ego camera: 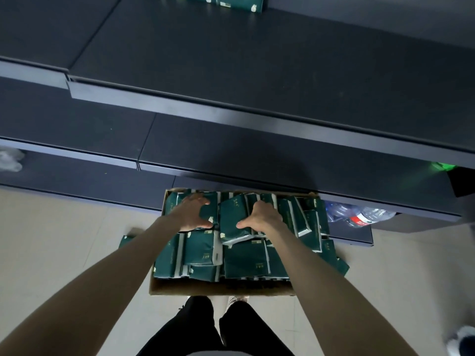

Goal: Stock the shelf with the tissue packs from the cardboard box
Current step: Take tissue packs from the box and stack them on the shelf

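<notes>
An open cardboard box (221, 287) stands on the floor against the shelving, filled with several dark green tissue packs (244, 258). My left hand (191, 213) reaches into the far left of the box, thumb and fingers spread round a pack (207, 213). Beside it, my right hand (263, 218) grips a tilted pack (231, 222) that sits raised above the others, with the thumb on its top face. The dark shelf (231, 80) rises in tiers above the box. Up on a higher tier stand a few green packs (231, 2).
Clear plastic bottles (359, 215) lie on the lowest tier to the right of the box. One green pack (126, 238) lies on the floor by the box's left side. White crumpled plastic (10, 160) sits at far left. A shoe (462, 340) shows at bottom right.
</notes>
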Tool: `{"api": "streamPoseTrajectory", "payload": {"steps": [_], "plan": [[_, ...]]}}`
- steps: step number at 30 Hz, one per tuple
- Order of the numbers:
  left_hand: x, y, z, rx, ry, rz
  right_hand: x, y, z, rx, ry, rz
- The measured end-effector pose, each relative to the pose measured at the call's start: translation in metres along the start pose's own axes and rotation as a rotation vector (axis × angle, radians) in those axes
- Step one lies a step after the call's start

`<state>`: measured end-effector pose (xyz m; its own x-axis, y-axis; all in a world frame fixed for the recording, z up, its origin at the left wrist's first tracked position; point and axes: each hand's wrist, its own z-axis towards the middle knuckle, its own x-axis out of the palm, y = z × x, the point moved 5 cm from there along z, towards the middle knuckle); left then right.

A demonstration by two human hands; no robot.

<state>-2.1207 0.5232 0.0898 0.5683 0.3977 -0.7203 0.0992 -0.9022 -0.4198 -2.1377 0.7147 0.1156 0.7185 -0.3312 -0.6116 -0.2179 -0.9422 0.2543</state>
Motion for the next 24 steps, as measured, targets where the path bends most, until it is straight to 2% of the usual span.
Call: {"api": "streamPoseTrajectory", "payload": {"steps": [6,9,13,18,24], "plan": [[-0.007,-0.003,-0.001,0.016,0.008,-0.072,-0.01,-0.004,-0.004,-0.04,0.036,0.152],[-0.025,-0.017,-0.004,0.0,0.014,-0.246,-0.036,-0.003,-0.019,-0.123,0.049,0.136],[-0.065,-0.063,-0.011,0.083,0.041,-0.464,-0.086,0.003,-0.046,-0.269,0.005,0.153],[-0.128,-0.115,-0.026,0.222,-0.097,-0.464,-0.163,0.017,-0.089,-0.421,-0.137,0.139],[-0.205,-0.163,-0.04,0.325,-0.309,-0.639,-0.244,0.043,-0.124,-0.55,-0.279,0.082]]}}
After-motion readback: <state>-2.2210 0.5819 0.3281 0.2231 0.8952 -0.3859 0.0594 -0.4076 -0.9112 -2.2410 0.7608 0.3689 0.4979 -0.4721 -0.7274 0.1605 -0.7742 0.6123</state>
